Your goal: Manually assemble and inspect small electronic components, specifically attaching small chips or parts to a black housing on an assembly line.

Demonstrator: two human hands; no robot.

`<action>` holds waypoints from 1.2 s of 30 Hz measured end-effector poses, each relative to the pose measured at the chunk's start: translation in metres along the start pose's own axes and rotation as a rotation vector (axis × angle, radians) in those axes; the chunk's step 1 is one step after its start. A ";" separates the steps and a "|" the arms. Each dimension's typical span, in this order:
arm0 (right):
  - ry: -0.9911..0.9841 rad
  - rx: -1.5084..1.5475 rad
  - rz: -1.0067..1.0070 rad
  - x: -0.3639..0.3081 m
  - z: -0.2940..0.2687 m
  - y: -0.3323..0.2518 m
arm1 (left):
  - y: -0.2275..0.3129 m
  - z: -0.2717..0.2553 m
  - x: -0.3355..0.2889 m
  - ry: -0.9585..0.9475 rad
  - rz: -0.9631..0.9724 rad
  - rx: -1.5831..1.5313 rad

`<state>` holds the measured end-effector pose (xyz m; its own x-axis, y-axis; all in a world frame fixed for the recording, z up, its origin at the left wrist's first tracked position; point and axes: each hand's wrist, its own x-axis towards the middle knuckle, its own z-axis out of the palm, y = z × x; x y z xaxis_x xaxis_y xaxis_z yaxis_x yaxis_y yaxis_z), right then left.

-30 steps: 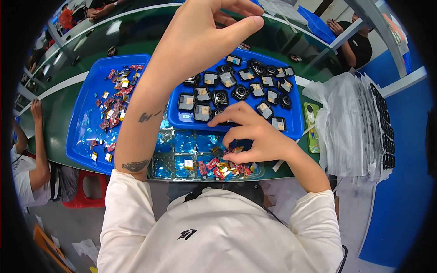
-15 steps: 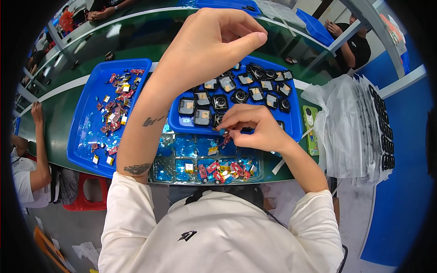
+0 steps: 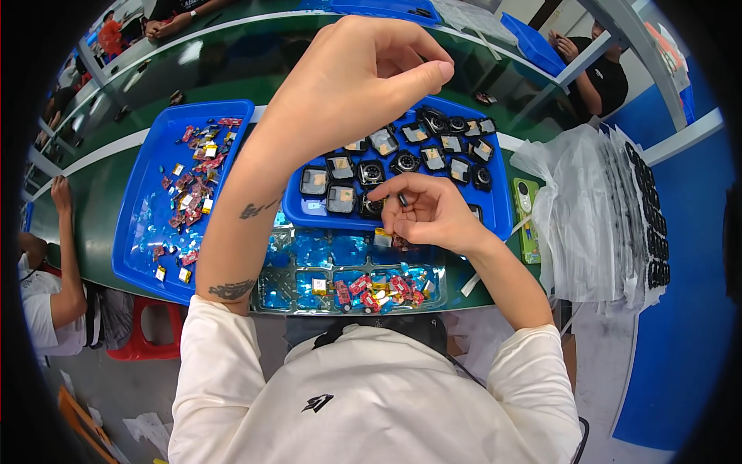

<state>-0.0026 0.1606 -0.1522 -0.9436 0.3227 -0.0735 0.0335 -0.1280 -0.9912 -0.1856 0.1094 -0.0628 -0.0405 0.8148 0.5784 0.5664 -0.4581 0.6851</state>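
Observation:
My left hand (image 3: pixel 359 77) is raised high over the back edge of the watch-case tray, thumb and forefinger tips closed together. Whatever sits between them, if anything, I cannot make out. Lower, at the tray's front edge, my right hand (image 3: pixel 433 213) has its fingers curled around a small red circuit board (image 3: pixel 400 242) with a silver-and-yellow battery (image 3: pixel 382 238) hanging below the thumb. A small dark piece (image 3: pixel 402 199) shows between its fingers. Black watch cases (image 3: pixel 340 198) lie in the blue tray (image 3: pixel 506 209) behind it. Beneath is a clear compartment tray (image 3: pixel 270 298) with more red boards (image 3: pixel 361 284).
On the left, another blue tray (image 3: pixel 131 224) holds scattered boards and batteries. To the right lie a green phone-like object (image 3: pixel 527 220) and a stack of film-wrapped sheets (image 3: pixel 583 216). A person's arm (image 3: pixel 66 247) rests at the left table edge; others sit across.
My right hand has opened its grip slightly and turned, and the battery has moved up and right, close under the thumb. My left hand has hardly moved.

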 end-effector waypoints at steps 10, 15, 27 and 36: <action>0.227 -0.117 -0.278 0.003 -0.020 -0.040 | 0.003 -0.003 0.000 0.005 -0.006 -0.012; 0.347 -0.295 -0.627 0.018 -0.024 -0.086 | 0.012 -0.003 0.000 0.017 -0.042 -0.105; 0.482 -0.791 -0.830 0.009 -0.031 -0.093 | 0.014 -0.002 -0.003 0.068 -0.072 -0.246; 0.491 -0.688 -0.849 0.013 -0.036 -0.090 | 0.017 0.009 -0.001 -0.026 -0.209 -0.287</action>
<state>-0.0060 0.2097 -0.0678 -0.5285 0.4040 0.7466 -0.2286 0.7793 -0.5835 -0.1683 0.1042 -0.0558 -0.1079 0.9084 0.4039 0.2932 -0.3591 0.8860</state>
